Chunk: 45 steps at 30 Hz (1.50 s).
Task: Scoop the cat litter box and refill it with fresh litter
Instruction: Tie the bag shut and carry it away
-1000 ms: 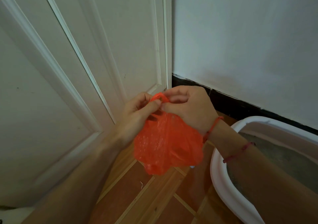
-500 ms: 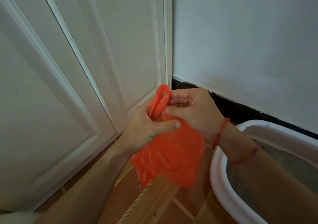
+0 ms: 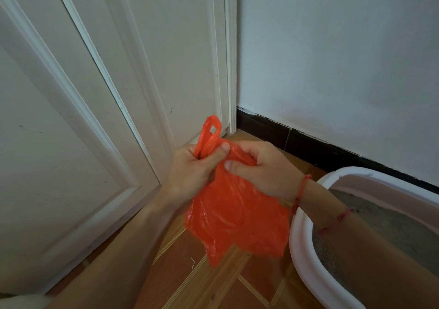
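A small orange plastic bag (image 3: 235, 218) hangs above the wooden floor between both hands. My left hand (image 3: 194, 171) grips its gathered neck, and the bag's handle loop sticks up above the thumb. My right hand (image 3: 263, 168) pinches the bag's top edge just to the right of the neck. At the lower right stands the white litter box (image 3: 301, 242) with grey litter (image 3: 384, 216) inside; my right forearm crosses over it. No scoop is in view.
A white panelled door (image 3: 95, 118) fills the left side and meets a pale wall (image 3: 332, 59) with a black skirting board (image 3: 297, 140). A brown wooden floor (image 3: 190, 280) lies beneath the bag.
Both hands have dropped lower with the bag. My left hand has closed round the bag's neck, and the handle loop now stands up above it.
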Tool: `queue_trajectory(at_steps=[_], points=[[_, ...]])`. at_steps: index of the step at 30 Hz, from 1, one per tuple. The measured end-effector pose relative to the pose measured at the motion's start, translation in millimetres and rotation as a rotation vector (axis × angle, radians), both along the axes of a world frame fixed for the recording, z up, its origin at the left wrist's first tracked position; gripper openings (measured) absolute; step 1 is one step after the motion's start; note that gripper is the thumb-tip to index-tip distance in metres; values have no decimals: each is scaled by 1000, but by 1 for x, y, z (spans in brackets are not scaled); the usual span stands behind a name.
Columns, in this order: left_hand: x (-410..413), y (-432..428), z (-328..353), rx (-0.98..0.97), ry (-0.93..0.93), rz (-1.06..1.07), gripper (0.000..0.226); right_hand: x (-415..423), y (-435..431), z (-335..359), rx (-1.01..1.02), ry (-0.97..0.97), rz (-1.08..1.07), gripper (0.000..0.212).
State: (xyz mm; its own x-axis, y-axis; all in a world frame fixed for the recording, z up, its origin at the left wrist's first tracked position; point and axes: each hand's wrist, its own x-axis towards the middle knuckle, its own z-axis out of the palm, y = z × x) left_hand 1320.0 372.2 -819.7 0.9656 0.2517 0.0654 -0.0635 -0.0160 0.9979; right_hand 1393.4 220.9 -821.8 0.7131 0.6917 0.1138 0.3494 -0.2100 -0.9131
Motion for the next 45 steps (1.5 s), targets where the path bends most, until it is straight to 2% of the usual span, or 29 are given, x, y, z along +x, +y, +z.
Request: queue_trajectory(at_steps=[1, 2, 5, 7, 10, 13, 14, 16, 18, 22, 24, 27, 28, 32, 34, 36, 40, 43, 45], points=[[-1, 0, 1, 21, 7, 8, 44, -1, 2, -1, -9, -18, -28, 20], [-2, 0, -1, 41, 9, 15, 47, -1, 3, -2, -14, -28, -68, 24], [-2, -1, 1, 38, -8, 36, 29, 2, 4, -4, 40, -2, -211, 23], [0, 1, -1, 29, 2, 59, 39, 4, 3, -4, 119, 46, -276, 16], [0, 3, -3, 72, 41, 60, 40, 6, 2, -3, 159, 79, -332, 20], [2, 1, -6, 158, 87, 28, 43, 3, 4, -3, 114, 163, -284, 25], [4, 0, -8, 222, 85, 11, 45, 0, 4, -3, 86, 168, -233, 35], [5, -3, -11, 404, 72, -34, 45, -3, 9, -5, 16, 82, -150, 56], [5, -8, -13, 493, 70, -77, 41, -6, 12, -6, -7, -31, -122, 51], [4, -8, -12, 291, 188, -209, 33, -4, 10, -9, 70, -176, -208, 45], [4, -5, -12, 211, 247, -308, 22, -4, 7, -8, 133, -60, -246, 44], [3, -1, -15, 103, 311, -417, 18, -10, 2, 2, 328, 389, -194, 41], [3, 1, -15, 57, 327, -436, 20, -11, 1, 5, 373, 485, -175, 39], [4, 8, -16, -169, 342, -440, 18, -14, -5, 8, 412, 692, -14, 51], [5, 13, -16, -283, 346, -443, 15, -14, -9, 8, 422, 721, 117, 49], [6, 19, -14, -363, 359, -472, 17, -12, -12, 6, 264, 527, 165, 42], [5, 20, -13, -450, 384, -501, 25, -5, -16, 2, -274, -208, 48, 35], [2, 20, -11, -585, 398, -543, 22, -2, -18, -8, -449, -716, -25, 38], [0, 23, -8, -637, 384, -584, 28, 0, -20, -16, -456, -895, -117, 37]])
